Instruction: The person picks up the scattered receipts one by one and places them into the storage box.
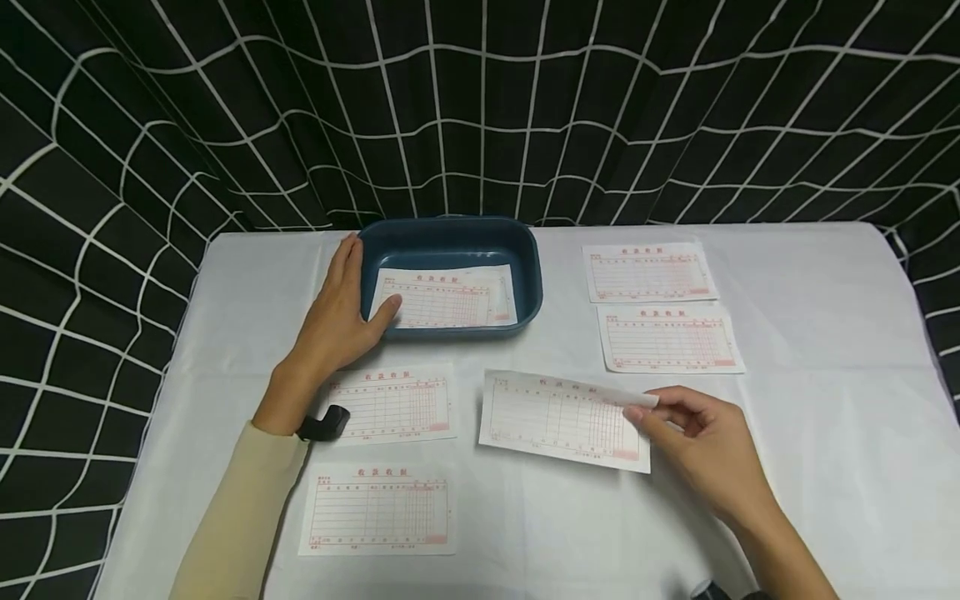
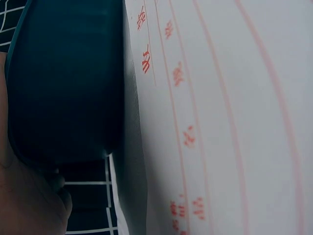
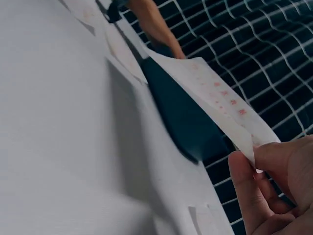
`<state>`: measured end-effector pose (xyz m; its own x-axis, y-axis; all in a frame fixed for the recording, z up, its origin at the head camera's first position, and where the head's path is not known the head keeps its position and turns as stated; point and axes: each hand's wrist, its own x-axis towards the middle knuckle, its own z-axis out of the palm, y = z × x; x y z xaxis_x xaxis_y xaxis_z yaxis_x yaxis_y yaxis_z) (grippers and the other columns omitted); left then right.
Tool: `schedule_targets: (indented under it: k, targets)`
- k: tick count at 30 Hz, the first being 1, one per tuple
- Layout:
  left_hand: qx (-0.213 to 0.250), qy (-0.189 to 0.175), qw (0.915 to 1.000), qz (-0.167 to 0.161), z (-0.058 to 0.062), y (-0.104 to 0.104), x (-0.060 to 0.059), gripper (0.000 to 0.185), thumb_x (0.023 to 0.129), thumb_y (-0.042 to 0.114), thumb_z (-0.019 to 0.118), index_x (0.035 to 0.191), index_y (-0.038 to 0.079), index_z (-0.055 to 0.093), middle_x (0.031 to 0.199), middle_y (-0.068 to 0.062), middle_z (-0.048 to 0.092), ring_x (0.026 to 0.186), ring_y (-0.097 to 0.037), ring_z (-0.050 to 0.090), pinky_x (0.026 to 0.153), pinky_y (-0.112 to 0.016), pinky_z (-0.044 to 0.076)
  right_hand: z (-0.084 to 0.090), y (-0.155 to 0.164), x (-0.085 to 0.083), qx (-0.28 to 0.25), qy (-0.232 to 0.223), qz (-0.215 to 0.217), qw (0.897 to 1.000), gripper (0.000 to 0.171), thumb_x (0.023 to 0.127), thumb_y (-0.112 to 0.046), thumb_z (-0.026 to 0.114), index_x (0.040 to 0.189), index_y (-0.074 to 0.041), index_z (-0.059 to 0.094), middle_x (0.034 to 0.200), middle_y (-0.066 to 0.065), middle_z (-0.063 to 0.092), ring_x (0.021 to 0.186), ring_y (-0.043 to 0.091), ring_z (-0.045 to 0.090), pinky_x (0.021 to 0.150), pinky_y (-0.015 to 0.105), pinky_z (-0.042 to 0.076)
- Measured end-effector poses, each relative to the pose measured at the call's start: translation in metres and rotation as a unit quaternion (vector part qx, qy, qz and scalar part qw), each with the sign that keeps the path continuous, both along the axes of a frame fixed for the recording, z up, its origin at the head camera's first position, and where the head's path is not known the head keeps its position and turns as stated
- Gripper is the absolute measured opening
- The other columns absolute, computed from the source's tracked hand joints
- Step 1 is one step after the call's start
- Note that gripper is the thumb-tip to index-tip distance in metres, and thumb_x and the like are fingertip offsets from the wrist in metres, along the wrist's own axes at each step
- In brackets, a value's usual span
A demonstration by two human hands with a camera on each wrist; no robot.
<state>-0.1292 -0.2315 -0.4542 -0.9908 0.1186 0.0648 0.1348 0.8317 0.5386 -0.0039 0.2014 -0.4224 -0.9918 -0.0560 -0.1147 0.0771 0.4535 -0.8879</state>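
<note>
In the head view my left hand (image 1: 335, 312) holds the left side of a dark blue plastic tray (image 1: 453, 229), fingers along its outer wall and thumb over the front rim. Printed receipt slips (image 1: 442, 300) lie overlapping inside it. My right hand (image 1: 708, 446) pinches the right end of another receipt slip (image 1: 562, 421) between thumb and fingers. That slip is raised and tilted, its upper edge bending; the right wrist view shows the pinched corner of the slip (image 3: 215, 98) up close.
Two receipt slips, the lower one (image 1: 386, 508) and one under my left wrist (image 1: 397, 404), lie on the white-covered table (image 1: 525, 533). Two more, an upper slip (image 1: 648, 272) and a lower slip (image 1: 670, 339), lie at right. Black cloth with white netting (image 1: 480, 108) hangs behind the table.
</note>
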Motion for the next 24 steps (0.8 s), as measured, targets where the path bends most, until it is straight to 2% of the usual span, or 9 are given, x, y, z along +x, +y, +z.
schedule_targets:
  k: [4, 7, 14, 18, 24]
  targets:
    - [0.001, -0.003, 1.0000, -0.004, 0.001, 0.001, -0.001, 0.095, 0.102, 0.044, 0.061, 0.169, 0.000, 0.010, 0.180, -0.012, 0.006, 0.167, -0.034, 0.016, 0.132, -0.056, 0.025, 0.002, 0.004, -0.020, -0.016, -0.016, -0.010, 1.000, 0.031, 0.097, -0.018, 0.079, 0.115, 0.007, 0.073, 0.094, -0.004, 0.079, 0.084, 0.003, 0.074, 0.074, 0.017, 0.060]
    - [0.004, 0.001, 1.0000, -0.005, 0.000, 0.000, 0.000, 0.094, 0.102, 0.042, 0.062, 0.169, -0.001, 0.011, 0.180, -0.013, 0.007, 0.167, -0.035, 0.017, 0.132, -0.057, 0.026, 0.007, 0.002, -0.033, -0.015, -0.013, -0.014, 1.000, 0.035, 0.097, -0.020, 0.078, 0.118, 0.008, 0.073, 0.098, -0.003, 0.080, 0.087, 0.000, 0.074, 0.075, 0.017, 0.060]
    - [0.009, 0.009, 0.9999, -0.006, -0.001, 0.002, -0.001, 0.096, 0.101, 0.043, 0.063, 0.169, -0.001, 0.012, 0.180, -0.015, 0.008, 0.166, -0.036, 0.018, 0.131, -0.057, 0.027, 0.025, -0.011, -0.063, -0.041, 0.004, -0.015, 0.999, 0.027, 0.096, -0.014, 0.078, 0.114, 0.005, 0.071, 0.088, -0.016, 0.075, 0.080, -0.001, 0.070, 0.071, 0.016, 0.058]
    - [0.010, 0.010, 0.9999, -0.005, 0.000, 0.002, -0.002, 0.096, 0.101, 0.044, 0.063, 0.169, -0.001, 0.012, 0.180, -0.014, 0.008, 0.166, -0.036, 0.018, 0.131, -0.057, 0.027, 0.032, -0.021, -0.082, -0.045, 0.013, -0.017, 0.999, 0.028, 0.096, -0.015, 0.078, 0.114, 0.004, 0.069, 0.087, -0.016, 0.071, 0.079, -0.001, 0.067, 0.071, 0.015, 0.059]
    - [0.008, 0.002, 1.0000, -0.004, -0.001, 0.001, 0.000, 0.096, 0.100, 0.044, 0.063, 0.169, -0.001, 0.012, 0.180, -0.013, 0.005, 0.167, -0.035, 0.015, 0.132, -0.057, 0.025, 0.034, -0.038, -0.110, -0.036, 0.018, -0.006, 0.999, 0.031, 0.098, -0.018, 0.076, 0.118, 0.005, 0.069, 0.089, -0.016, 0.069, 0.080, -0.004, 0.067, 0.075, 0.015, 0.060]
